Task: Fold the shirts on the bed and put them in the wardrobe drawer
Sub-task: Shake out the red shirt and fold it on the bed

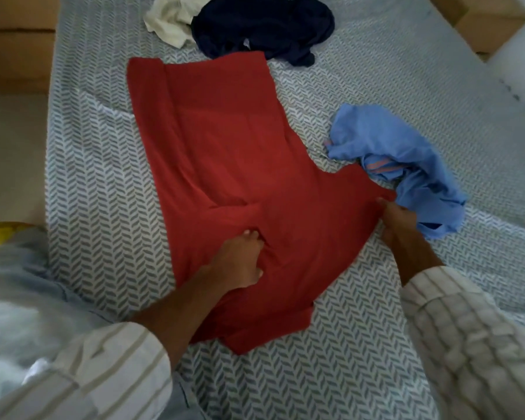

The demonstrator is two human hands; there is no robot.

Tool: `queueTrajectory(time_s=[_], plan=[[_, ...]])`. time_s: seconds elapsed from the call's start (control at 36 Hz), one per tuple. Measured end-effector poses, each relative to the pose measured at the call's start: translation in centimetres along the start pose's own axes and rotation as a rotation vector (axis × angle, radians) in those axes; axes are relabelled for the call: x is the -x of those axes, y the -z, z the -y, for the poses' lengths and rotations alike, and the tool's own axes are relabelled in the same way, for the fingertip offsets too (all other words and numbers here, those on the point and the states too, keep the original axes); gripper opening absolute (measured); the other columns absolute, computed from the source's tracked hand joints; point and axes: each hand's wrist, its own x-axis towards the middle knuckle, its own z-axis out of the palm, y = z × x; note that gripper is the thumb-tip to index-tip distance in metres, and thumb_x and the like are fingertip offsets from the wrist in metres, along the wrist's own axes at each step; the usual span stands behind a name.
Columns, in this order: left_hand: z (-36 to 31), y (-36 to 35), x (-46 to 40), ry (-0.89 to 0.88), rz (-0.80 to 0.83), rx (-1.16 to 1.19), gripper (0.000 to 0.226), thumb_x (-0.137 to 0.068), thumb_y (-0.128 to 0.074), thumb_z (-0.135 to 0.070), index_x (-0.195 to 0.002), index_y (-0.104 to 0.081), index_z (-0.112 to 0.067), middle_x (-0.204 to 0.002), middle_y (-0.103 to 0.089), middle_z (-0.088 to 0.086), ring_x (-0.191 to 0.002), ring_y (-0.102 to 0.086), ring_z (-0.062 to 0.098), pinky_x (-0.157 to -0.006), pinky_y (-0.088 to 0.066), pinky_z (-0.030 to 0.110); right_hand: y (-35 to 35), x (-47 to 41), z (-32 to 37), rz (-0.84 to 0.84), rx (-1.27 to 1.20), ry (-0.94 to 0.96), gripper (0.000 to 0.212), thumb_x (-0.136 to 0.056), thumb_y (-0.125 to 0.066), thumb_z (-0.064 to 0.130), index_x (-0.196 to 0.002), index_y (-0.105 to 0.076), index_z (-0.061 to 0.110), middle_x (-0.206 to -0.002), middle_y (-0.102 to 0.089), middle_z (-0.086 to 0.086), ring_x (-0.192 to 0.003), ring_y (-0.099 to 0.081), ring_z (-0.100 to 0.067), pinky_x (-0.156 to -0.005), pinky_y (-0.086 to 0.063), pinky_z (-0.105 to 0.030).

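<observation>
Red shirt (225, 165) stretches lengthwise away from me, my left hand (240, 262) bunching its near middle, my right hand (397, 219) pinching its right sleeve.

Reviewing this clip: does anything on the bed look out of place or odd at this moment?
Nothing is damaged or spilled. The red shirt lies spread flat, the left hand bunching its middle and the right hand gripping its sleeve. The light blue shirt, navy shirt and cream shirt lie crumpled, unfolded.

cream garment (173, 21) cut off at top edge, yellow object (0, 234) cropped at left edge
</observation>
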Motion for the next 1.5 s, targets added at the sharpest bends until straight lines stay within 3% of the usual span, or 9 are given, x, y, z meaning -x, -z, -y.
queueTrajectory(time_s=[0.19,0.28,0.39,0.53,0.64,0.72,0.78,1.06,1.5], plan=[[-0.1,-0.8,-0.7,0.008,0.066,-0.036,0.079,-0.094,-0.063,-0.032,-0.157,-0.022,-0.01,-0.167,-0.012,0.009,-0.153,-0.012,0.025,-0.12,-0.026,0.039,-1.1,-3.4,0.3,0.063,-0.251,-0.238,0.036,-0.076,-0.081,0.013,-0.109,-0.068,0.007,-0.094,-0.072,-0.01,-0.066,-0.069,-0.017,-0.045,-0.058,-0.032],[0.2,-0.7,-0.8,0.014,0.08,-0.014,0.078,-0.095,-0.062,-0.033,-0.158,-0.021,-0.011,-0.167,-0.01,0.007,-0.154,-0.01,0.023,-0.121,-0.023,0.039,-1.8,-3.1,0.4,0.038,-0.268,-0.199,0.022,-0.073,-0.079,0.015,-0.092,-0.068,0.013,-0.087,-0.072,-0.008,-0.068,-0.067,-0.019,-0.054,-0.059,-0.034],[0.5,-0.8,-0.6,0.001,0.084,0.007,0.078,-0.096,-0.061,-0.034,-0.159,-0.021,-0.012,-0.167,-0.009,0.007,-0.154,-0.009,0.022,-0.121,-0.023,0.039,-3.7,2.7,1.8,-0.142,0.116,0.277,0.014,-0.078,-0.067,0.026,-0.074,-0.06,0.015,-0.07,-0.061,-0.004,-0.067,-0.055,-0.015,-0.065,-0.047,-0.038],[1.1,-0.8,-0.6,-0.012,0.053,0.127,0.07,-0.098,-0.056,-0.032,-0.158,-0.024,-0.016,-0.167,-0.011,0.003,-0.154,-0.009,0.018,-0.122,-0.02,0.036,-6.4,10.5,2.5,0.09,0.234,0.676,0.008,-0.081,-0.069,0.012,-0.085,-0.062,0.011,-0.072,-0.063,0.003,-0.062,-0.057,0.001,-0.066,-0.045,-0.014],[2.2,0.0,0.5,0.143,-0.105,0.868,0.045,-0.098,-0.058,-0.044,-0.139,-0.058,-0.026,-0.147,-0.052,-0.006,-0.14,-0.042,0.008,-0.115,-0.03,0.024,-7.9,15.7,1.4,0.255,0.346,0.92,0.017,-0.076,-0.065,0.024,-0.088,-0.062,0.013,-0.079,-0.068,-0.001,-0.067,-0.06,-0.016,-0.068,-0.048,-0.027],[2.9,1.1,1.1,0.328,-0.128,1.605,0.042,-0.092,-0.057,-0.059,-0.116,-0.068,-0.027,-0.12,-0.071,0.003,-0.117,-0.065,0.019,-0.105,-0.047,0.037,-8.5,18.7,-0.4,0.382,0.478,1.209,0.018,-0.075,-0.066,0.021,-0.09,-0.062,0.01,-0.084,-0.066,-0.004,-0.078,-0.059,-0.02,-0.074,-0.045,-0.029],[3.6,1.6,1.3,0.394,-0.096,1.779,0.053,-0.089,-0.057,-0.064,-0.116,-0.069,-0.02,-0.111,-0.074,0.008,-0.105,-0.071,0.025,-0.094,-0.055,0.042,-8.9,19.8,-2.0,0.492,0.549,1.346,0.019,-0.075,-0.067,0.018,-0.091,-0.062,0.01,-0.094,-0.066,-0.003,-0.085,-0.062,-0.025,-0.078,-0.051,-0.034],[3.7,0.9,1.6,0.625,-0.219,1.584,0.017,-0.086,-0.073,-0.002,-0.099,-0.067,-0.013,-0.097,-0.073,0.012,-0.082,-0.071,0.02,-0.061,-0.062,0.036,-9.1,20.5,-4.9,0.619,0.847,1.258,0.05,-0.069,-0.068,0.023,-0.117,-0.056,0.019,-0.123,-0.061,0.001,-0.107,-0.059,-0.026,-0.09,-0.052,-0.045],[3.8,1.5,5.6,0.398,-0.262,1.547,0.014,-0.087,-0.063,0.006,-0.094,-0.058,-0.006,-0.06,-0.06,0.008,-0.052,-0.065,0.021,-0.048,-0.058,0.036,-7.2,20.2,-4.9,0.508,0.76,1.332,0.047,-0.063,-0.067,0.019,-0.11,-0.066,0.018,-0.101,-0.062,0.002,-0.091,-0.059,-0.024,-0.077,-0.053,-0.032]])
